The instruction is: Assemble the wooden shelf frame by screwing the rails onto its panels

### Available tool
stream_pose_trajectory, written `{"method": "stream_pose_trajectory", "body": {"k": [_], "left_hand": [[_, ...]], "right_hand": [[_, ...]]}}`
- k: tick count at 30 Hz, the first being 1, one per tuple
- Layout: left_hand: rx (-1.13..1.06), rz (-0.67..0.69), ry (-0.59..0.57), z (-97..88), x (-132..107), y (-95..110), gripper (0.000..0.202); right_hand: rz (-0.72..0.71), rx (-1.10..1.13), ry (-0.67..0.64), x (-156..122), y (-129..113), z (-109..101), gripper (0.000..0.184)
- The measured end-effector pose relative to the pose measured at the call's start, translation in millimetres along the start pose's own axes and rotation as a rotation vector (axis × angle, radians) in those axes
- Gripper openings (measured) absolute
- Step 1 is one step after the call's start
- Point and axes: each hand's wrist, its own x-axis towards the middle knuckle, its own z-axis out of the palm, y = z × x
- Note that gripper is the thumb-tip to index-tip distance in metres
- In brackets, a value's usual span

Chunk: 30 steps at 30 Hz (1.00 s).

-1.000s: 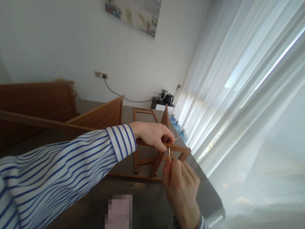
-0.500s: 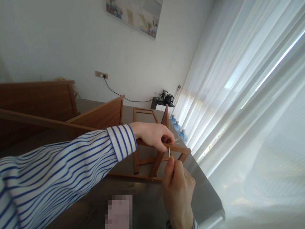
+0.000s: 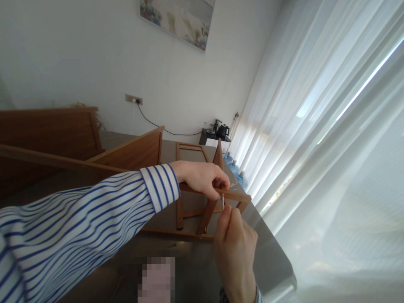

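Note:
My left hand (image 3: 203,179), in a striped sleeve, is closed on the wooden rail (image 3: 235,196) of a brown frame, its thumb near the front face. My right hand (image 3: 236,240) is in a fist below the rail. From between its thumb and forefinger a thin metal shaft (image 3: 223,202) points up, its tip against the rail beside my left thumb. The fist hides the rest of this tool, so I cannot see its handle. Under my left hand, a slanting wooden slat (image 3: 206,218) and a lower rail (image 3: 176,233) belong to the wooden parts there.
Wooden panels (image 3: 132,149) stand on the left side of the grey table (image 3: 271,252). A flat wooden frame (image 3: 192,146) lies farther back. A small screw-like piece (image 3: 173,245) is on the table. Beyond the edge are water bottles (image 3: 241,179), a black kettle (image 3: 223,131) and white curtains (image 3: 293,126).
The whole view has shifted very slightly left. Both hands keep their places on the rail and the metal-shafted tool, with no clear movement otherwise.

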Motion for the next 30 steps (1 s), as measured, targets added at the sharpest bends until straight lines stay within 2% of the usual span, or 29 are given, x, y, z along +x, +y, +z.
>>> {"method": "stream_pose_trajectory", "body": {"k": [3, 6, 11, 14, 18, 21, 27, 30], "left_hand": [[0.002, -0.003, 0.011, 0.6, 0, -1, 0.023], [0.003, -0.003, 0.015, 0.9, 0, -1, 0.023], [-0.016, -0.003, 0.011, 0.1, -1, 1, 0.021], [-0.017, -0.002, 0.006, -0.4, -1, 1, 0.021], [-0.013, -0.007, 0.001, -0.5, -1, 1, 0.023], [-0.015, -0.011, 0.0, -0.4, 0, 0, 0.024], [-0.02, -0.008, -0.004, -0.7, 0, -1, 0.024], [-0.012, -0.016, -0.002, -0.8, 0, 0, 0.024]], "right_hand": [[0.062, 0.058, -0.001, -1, -2, 1, 0.038], [0.02, 0.107, -0.017, 0, 0, 0, 0.038], [-0.165, 0.089, -0.153, 1, 16, -12, 0.03], [-0.27, 0.023, -0.151, 3, 25, -22, 0.022], [-0.572, -0.138, -0.161, 12, 32, -36, 0.03], [-0.731, -0.212, -0.159, 24, 33, -44, 0.028], [-0.904, -0.341, -0.182, 41, 37, -47, 0.017], [-0.971, -0.326, -0.195, 43, 40, -44, 0.015]]}}
